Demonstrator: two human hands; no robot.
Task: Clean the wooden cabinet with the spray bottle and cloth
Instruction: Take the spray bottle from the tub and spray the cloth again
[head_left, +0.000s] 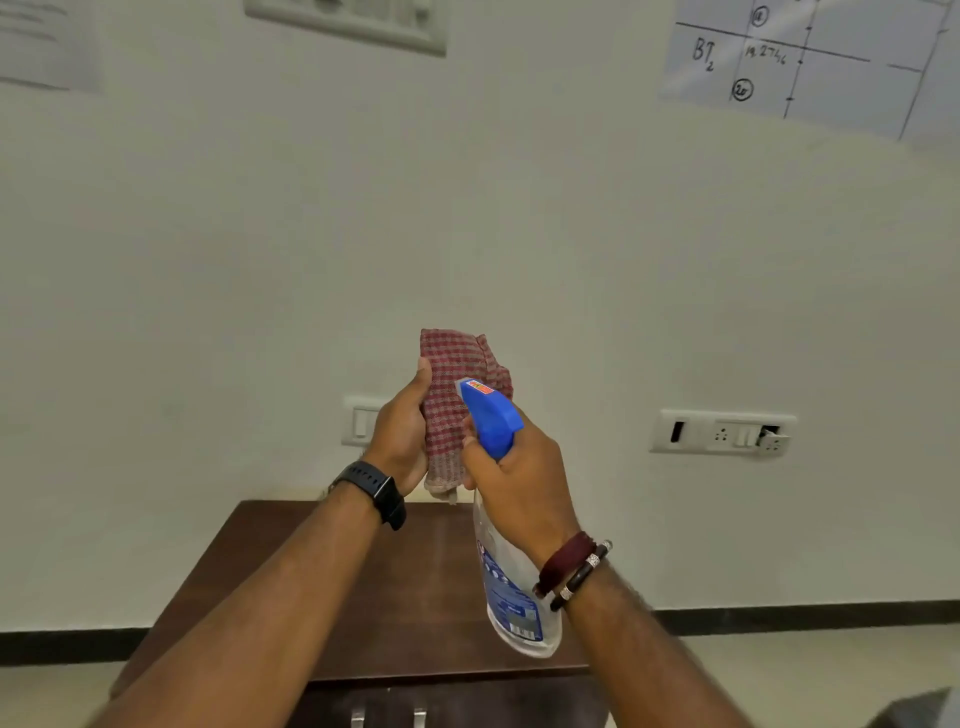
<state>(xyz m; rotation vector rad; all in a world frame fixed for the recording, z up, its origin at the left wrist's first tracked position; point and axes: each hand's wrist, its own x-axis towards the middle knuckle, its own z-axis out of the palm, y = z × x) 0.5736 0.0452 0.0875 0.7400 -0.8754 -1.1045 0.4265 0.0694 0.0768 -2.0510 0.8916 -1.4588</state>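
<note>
Above wooden cabinet (395, 587), left hand (397, 441) grips cloth (452, 395), right hand (519, 483) grips spray bottle (511, 587); misaimed nozzle risks wetting wall sockets (722, 434).

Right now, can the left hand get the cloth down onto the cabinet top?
Probably yes. The left hand grips the cloth above the cabinet top, with nothing between them. The spray bottle in the right hand hangs off to the right.

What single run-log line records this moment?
left hand: holds checked cloth | right hand: grips spray bottle, nozzle at cloth | wooden cabinet: below hands, untouched
</note>
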